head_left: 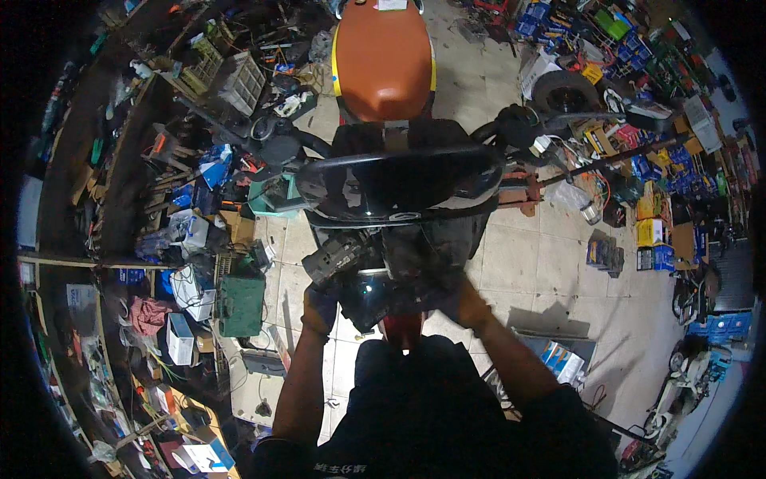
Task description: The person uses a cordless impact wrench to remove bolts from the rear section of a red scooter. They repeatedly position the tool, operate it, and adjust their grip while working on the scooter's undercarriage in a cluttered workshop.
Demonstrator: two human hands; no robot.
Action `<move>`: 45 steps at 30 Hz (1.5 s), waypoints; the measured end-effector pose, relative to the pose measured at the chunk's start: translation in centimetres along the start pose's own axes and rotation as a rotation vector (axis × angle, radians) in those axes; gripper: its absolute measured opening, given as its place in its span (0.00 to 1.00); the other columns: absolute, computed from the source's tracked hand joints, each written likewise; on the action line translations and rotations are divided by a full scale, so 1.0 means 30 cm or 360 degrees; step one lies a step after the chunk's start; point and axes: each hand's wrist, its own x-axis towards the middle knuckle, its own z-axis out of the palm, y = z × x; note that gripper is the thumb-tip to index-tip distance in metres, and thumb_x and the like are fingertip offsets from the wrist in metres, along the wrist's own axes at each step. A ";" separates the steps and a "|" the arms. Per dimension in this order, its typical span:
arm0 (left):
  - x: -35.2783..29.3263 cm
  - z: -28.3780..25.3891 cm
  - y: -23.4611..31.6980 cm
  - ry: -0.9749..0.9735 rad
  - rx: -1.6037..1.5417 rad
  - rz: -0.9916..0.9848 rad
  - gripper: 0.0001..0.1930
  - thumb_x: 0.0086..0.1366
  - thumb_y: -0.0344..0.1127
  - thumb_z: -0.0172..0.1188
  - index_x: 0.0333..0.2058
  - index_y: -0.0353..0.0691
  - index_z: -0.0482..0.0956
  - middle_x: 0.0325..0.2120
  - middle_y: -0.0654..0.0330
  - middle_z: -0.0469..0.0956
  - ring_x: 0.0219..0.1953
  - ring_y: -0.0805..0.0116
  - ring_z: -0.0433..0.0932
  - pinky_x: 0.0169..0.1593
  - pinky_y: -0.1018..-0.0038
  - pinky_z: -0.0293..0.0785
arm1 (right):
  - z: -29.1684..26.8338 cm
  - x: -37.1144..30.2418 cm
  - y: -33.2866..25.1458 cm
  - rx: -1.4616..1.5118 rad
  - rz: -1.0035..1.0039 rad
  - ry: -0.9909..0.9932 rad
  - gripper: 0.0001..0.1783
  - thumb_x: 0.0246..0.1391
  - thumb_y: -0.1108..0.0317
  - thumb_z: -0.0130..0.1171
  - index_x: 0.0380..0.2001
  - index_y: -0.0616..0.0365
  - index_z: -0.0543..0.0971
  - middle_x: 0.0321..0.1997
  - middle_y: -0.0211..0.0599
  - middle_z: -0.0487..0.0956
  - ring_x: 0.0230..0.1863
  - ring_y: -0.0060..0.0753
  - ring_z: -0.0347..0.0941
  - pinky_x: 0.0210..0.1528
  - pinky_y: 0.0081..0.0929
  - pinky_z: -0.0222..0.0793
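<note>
A motorcycle stands front-on to me, with its orange-brown seat [383, 60] beyond the handlebars. Across its front sits a glossy black fairing [399, 188]. Below the fairing, between my hands, is a dark, shiny headlight-like unit [367, 291]. My left hand [319, 311] is at the left edge of this unit, its fingers in shadow. Close to the dark front parts on the other side is my right hand [467, 305], smeared by motion, with its fingers hidden. A red front mudguard [403, 329] shows beneath, just ahead of my body.
Handlebar ends spread to both sides, with a mirror [650, 116] at the far right. A green case [241, 306] stands on the left beside cluttered shelves. To the right are a tyre [565, 94], stacked boxes [654, 243] and a dark flat-topped stand [558, 351] on the tiled floor [527, 255].
</note>
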 end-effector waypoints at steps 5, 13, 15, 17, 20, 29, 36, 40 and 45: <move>0.016 0.038 0.080 -0.0147 0.0307 -0.0082 0.20 0.73 0.39 0.52 0.57 0.34 0.75 0.47 0.57 0.80 0.42 0.69 0.77 0.43 0.69 0.73 | -0.187 0.028 0.158 0.0240 0.0280 0.0300 0.14 0.59 0.68 0.58 0.45 0.62 0.81 0.45 0.51 0.83 0.46 0.48 0.80 0.48 0.35 0.75; 0.037 -0.036 -0.009 -0.0232 0.0374 -0.0094 0.19 0.71 0.33 0.56 0.59 0.35 0.73 0.51 0.57 0.79 0.52 0.66 0.76 0.59 0.67 0.71 | 0.019 0.216 0.289 -0.0775 0.0260 0.0472 0.17 0.51 0.60 0.56 0.38 0.60 0.81 0.41 0.52 0.81 0.43 0.55 0.78 0.47 0.47 0.74; 0.038 -0.091 -0.044 -0.0133 0.0287 -0.0109 0.18 0.71 0.33 0.56 0.58 0.35 0.74 0.48 0.58 0.79 0.49 0.67 0.77 0.55 0.67 0.74 | 0.006 0.255 0.246 -0.0684 0.0344 0.0381 0.16 0.52 0.60 0.55 0.37 0.61 0.80 0.42 0.54 0.81 0.44 0.54 0.79 0.47 0.47 0.74; 0.044 -0.053 -0.024 -0.0139 0.0414 -0.0028 0.16 0.71 0.33 0.56 0.54 0.34 0.76 0.45 0.56 0.80 0.44 0.65 0.80 0.51 0.66 0.77 | -0.017 0.272 0.216 -0.0599 0.0427 0.0309 0.16 0.52 0.60 0.55 0.36 0.61 0.81 0.42 0.53 0.81 0.44 0.52 0.80 0.47 0.46 0.75; 0.061 -0.100 0.006 -0.0211 0.0940 -0.0299 0.17 0.68 0.26 0.54 0.54 0.32 0.75 0.48 0.53 0.80 0.48 0.62 0.80 0.53 0.70 0.75 | -0.060 0.302 0.193 -0.0581 0.0439 0.0223 0.15 0.53 0.60 0.54 0.35 0.57 0.84 0.41 0.48 0.83 0.43 0.49 0.81 0.45 0.45 0.76; 0.025 -0.103 0.035 -0.0093 0.0726 -0.0304 0.17 0.70 0.31 0.51 0.55 0.33 0.74 0.49 0.54 0.80 0.49 0.64 0.79 0.53 0.66 0.76 | 0.052 0.341 0.275 -0.0856 -0.0019 0.0465 0.08 0.48 0.63 0.58 0.24 0.54 0.81 0.28 0.46 0.82 0.32 0.48 0.80 0.32 0.50 0.73; 0.039 -0.102 0.023 -0.0204 0.0423 -0.0245 0.21 0.74 0.37 0.49 0.60 0.30 0.70 0.52 0.49 0.78 0.53 0.59 0.79 0.57 0.67 0.74 | -0.010 0.356 0.153 -0.0643 0.0241 0.0269 0.14 0.53 0.60 0.55 0.35 0.51 0.87 0.40 0.44 0.85 0.42 0.48 0.83 0.43 0.43 0.78; 0.043 -0.176 -0.017 -0.0235 0.0714 -0.0275 0.21 0.74 0.37 0.50 0.59 0.30 0.71 0.52 0.50 0.79 0.52 0.58 0.79 0.57 0.66 0.75 | -0.034 0.342 0.111 -0.0575 0.0314 0.0174 0.13 0.53 0.61 0.56 0.35 0.50 0.87 0.40 0.43 0.85 0.42 0.46 0.82 0.42 0.43 0.78; 0.044 -0.162 -0.024 -0.0164 0.0620 -0.0291 0.16 0.71 0.28 0.46 0.54 0.31 0.75 0.48 0.52 0.80 0.48 0.61 0.80 0.53 0.69 0.76 | 0.036 0.368 0.145 -0.0667 0.0339 0.0148 0.14 0.53 0.61 0.54 0.35 0.50 0.87 0.41 0.41 0.85 0.44 0.46 0.82 0.44 0.42 0.77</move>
